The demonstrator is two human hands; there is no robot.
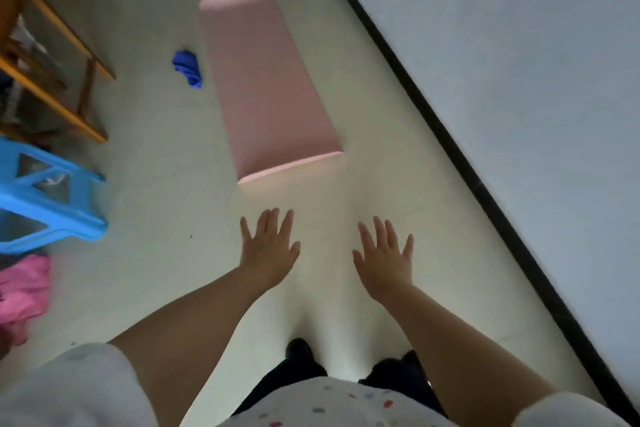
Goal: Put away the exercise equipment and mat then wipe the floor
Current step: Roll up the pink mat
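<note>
You held both hands out over the pale floor (166, 156) in the lower middle of the frame, your left hand (268, 246) and right hand (384, 253) with fingers spread wide, holding nothing. The pink mat (266, 80) lay flat at upper centre, its near edge just beyond your fingertips. A blue cloth (187, 68) sat just left of it, a blue stool (48, 194) at the left edge.

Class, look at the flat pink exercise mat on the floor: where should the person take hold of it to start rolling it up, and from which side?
Probably the near short edge of the flat pink exercise mat, one hand toward each corner. It lies unrolled lengthwise away from the person, that edge closest to the open left hand and right hand. Coming from the person's side lets both hands roll it forward.
</note>
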